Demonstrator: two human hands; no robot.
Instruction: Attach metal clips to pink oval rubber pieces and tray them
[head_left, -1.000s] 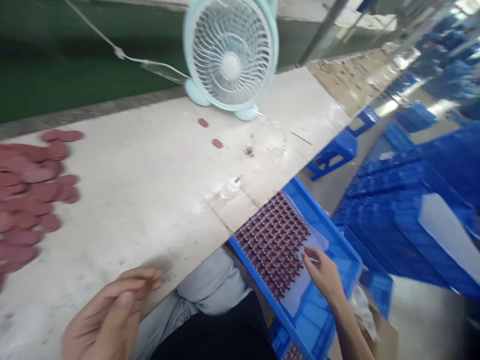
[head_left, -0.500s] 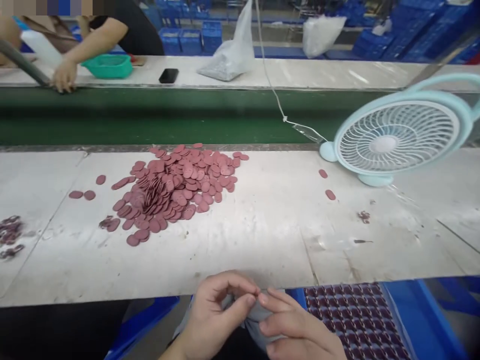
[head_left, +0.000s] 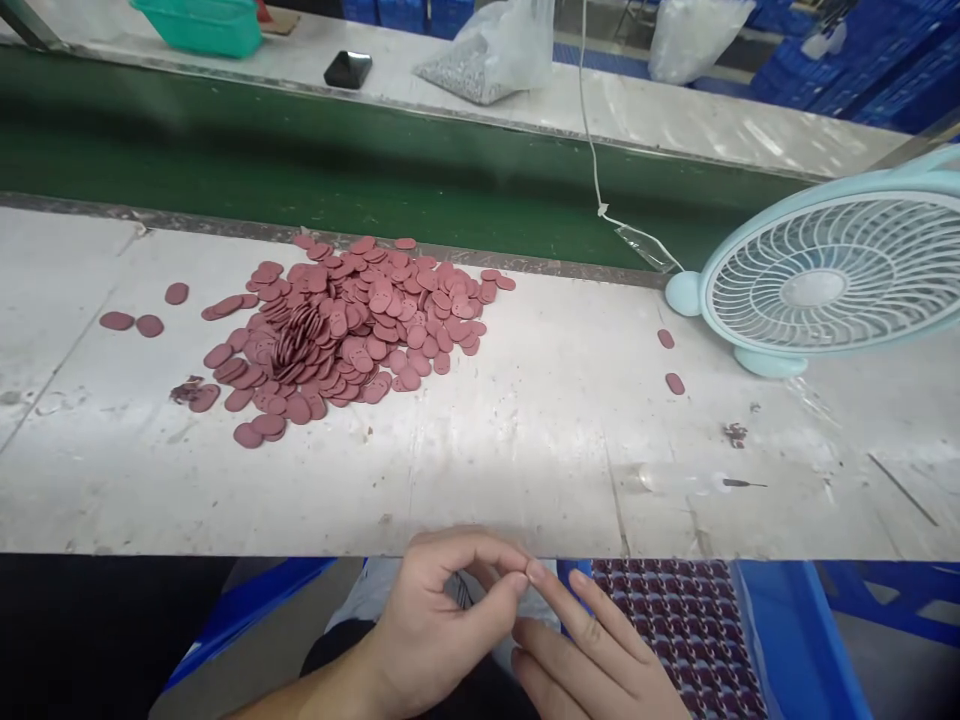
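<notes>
Both hands (head_left: 480, 630) nearer table edge, fingers (head_left: 517, 585) pinched, hold unclear; matte oval discs (head_left: 337, 330)

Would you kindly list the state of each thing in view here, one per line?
left hand: fingers curled, thumb meeting forefinger; whether it pinches anything cannot be told.
right hand: fingers extended, tips close to the left hand.
pink discs: heaped loosely on the white bench, a few strays apart.
fan: upright on the bench; running or not cannot be told.
blue tray: below the bench edge, filled with rows of small dark parts.
phone: lying flat, screen dark.
</notes>
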